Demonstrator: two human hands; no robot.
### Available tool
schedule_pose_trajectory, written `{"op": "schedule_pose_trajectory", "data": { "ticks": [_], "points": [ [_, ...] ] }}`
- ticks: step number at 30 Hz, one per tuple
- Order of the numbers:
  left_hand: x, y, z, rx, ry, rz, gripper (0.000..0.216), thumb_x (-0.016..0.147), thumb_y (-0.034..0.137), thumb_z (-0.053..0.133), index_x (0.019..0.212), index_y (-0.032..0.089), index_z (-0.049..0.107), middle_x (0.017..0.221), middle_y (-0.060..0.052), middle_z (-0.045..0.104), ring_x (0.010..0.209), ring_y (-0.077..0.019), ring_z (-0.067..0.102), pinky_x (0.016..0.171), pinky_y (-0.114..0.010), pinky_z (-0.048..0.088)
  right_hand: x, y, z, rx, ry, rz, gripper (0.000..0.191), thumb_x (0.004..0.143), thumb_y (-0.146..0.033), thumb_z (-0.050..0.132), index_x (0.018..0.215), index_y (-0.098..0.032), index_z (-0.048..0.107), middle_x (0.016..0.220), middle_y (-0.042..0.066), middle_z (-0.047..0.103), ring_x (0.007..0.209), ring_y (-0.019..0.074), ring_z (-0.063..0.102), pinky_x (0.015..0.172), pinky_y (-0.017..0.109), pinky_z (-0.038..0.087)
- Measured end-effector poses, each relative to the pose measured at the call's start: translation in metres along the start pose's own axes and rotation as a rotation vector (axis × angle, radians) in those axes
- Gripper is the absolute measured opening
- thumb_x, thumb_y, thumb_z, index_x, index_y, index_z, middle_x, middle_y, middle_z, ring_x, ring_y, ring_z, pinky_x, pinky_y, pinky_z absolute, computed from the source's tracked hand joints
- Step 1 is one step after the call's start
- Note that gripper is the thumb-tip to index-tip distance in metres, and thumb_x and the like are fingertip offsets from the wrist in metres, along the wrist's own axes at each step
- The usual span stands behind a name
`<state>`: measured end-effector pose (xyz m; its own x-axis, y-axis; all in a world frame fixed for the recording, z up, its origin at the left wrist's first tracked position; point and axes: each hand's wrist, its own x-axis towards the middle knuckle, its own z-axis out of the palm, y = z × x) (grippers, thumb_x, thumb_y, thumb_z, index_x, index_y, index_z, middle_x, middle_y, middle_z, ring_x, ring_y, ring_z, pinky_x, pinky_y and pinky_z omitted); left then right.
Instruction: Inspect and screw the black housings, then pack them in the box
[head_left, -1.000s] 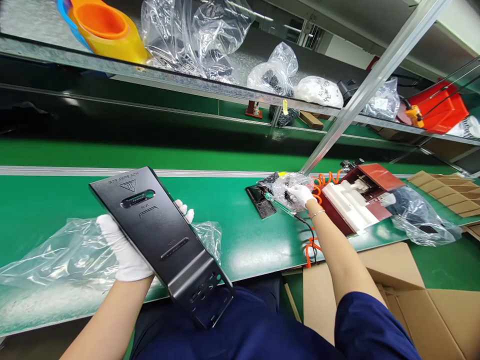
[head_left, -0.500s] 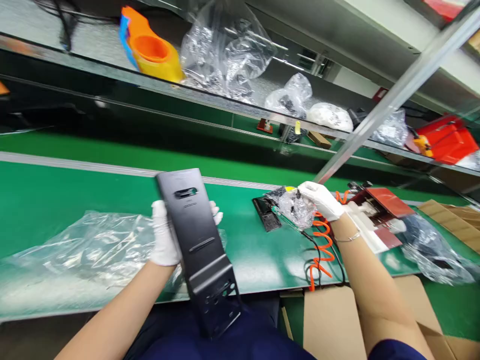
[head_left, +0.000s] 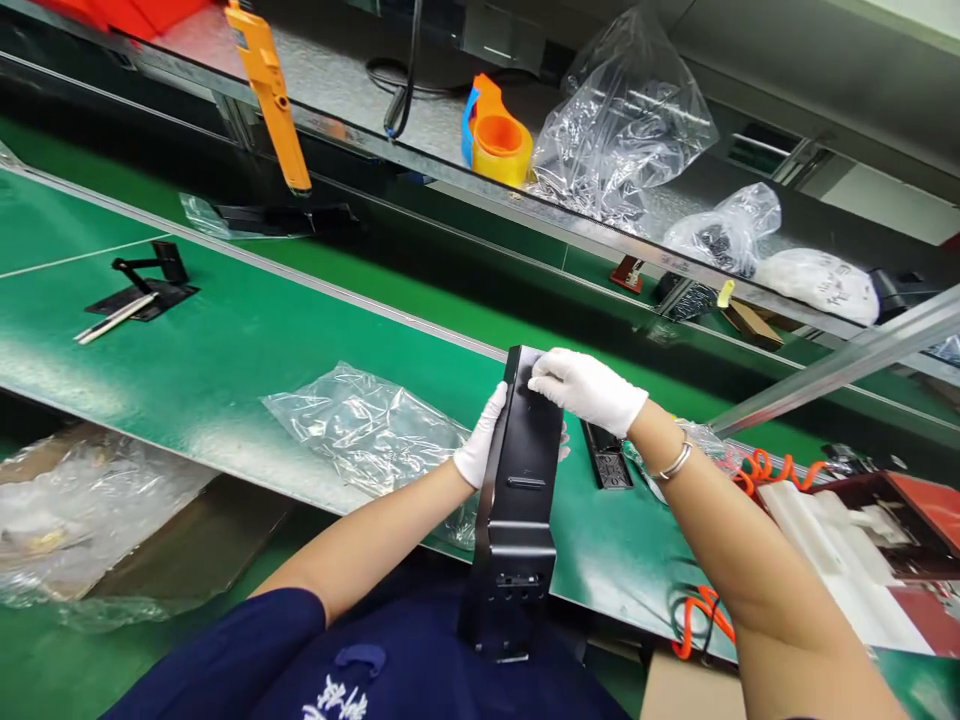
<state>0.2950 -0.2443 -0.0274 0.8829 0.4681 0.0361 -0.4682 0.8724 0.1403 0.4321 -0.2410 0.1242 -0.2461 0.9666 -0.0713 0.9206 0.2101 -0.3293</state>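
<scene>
I'm holding the black panel upright over the near edge of the worktop. My left hand is clamped on its left edge. My right hand lies on the top end, fingers together, can't tell if it's gripping

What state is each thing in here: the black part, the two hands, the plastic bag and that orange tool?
black metal panel, lifted, held in both hands.
left hand, gloved, closed on the panel's left edge.
right hand, gloved, closed over the panel's top end.
clear plastic bag, crumpled, lying flat on the green belt.
orange screwdriver, hanging, untouched.
</scene>
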Motion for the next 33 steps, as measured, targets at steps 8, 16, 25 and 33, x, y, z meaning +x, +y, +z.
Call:
{"op": "schedule_pose_trajectory", "data": {
  "ticks": [8, 16, 25, 33],
  "points": [
    [-0.009, 0.010, -0.005, 0.044, -0.003, 0.044, 0.087, 0.095, 0.078, 0.041, 0.141, 0.007, 0.058, 0.116, -0.022, 0.078, 0.104, -0.0335, 0.076, 0.103, -0.051, 0.055, 0.003, 0.020, 0.018, 0.888, 0.041, 0.350, 0.059, 0.062, -0.058, 0.077, 0.089, -0.011, 0.054, 0.086, 0.007, 0.066, 0.055, 0.0033, 0.045, 0.048, 0.017, 0.032],
    [-0.009, 0.011, -0.012, -0.019, 0.002, 0.124, 0.080, 0.096, 0.075, 0.044, 0.134, 0.007, 0.063, 0.114, -0.022, 0.079, 0.103, -0.0338, 0.077, 0.106, -0.053, 0.053, 0.007, 0.012, 0.067, 0.857, 0.314, 0.436, 0.061, 0.066, -0.067, 0.067, 0.089, -0.013, 0.052, 0.073, 0.002, 0.051, 0.060, 0.0031, 0.037, 0.052, 0.017, 0.027],
    [-0.010, 0.006, -0.020, -0.106, 0.114, 0.289, 0.067, 0.101, 0.069, 0.037, 0.122, 0.014, 0.070, 0.099, -0.013, 0.082, 0.100, -0.0311, 0.078, 0.112, -0.053, 0.050, 0.022, 0.004, 0.100, 0.772, 0.301, 0.506, 0.039, 0.082, -0.045, 0.066, 0.095, -0.010, 0.056, 0.089, 0.004, 0.060, 0.071, 0.0033, 0.046, 0.064, 0.015, 0.037],
    [-0.022, 0.007, -0.026, -0.140, 0.058, 0.212, 0.093, 0.094, 0.084, 0.034, 0.132, 0.005, 0.065, 0.114, -0.023, 0.078, 0.102, -0.0328, 0.077, 0.109, -0.052, 0.051, 0.022, 0.016, 0.089, 0.765, 0.451, 0.439, 0.055, 0.087, -0.041, 0.059, 0.133, -0.012, 0.053, 0.130, 0.009, 0.060, 0.103, 0.0071, 0.060, 0.092, 0.019, 0.053]
  ]
}}
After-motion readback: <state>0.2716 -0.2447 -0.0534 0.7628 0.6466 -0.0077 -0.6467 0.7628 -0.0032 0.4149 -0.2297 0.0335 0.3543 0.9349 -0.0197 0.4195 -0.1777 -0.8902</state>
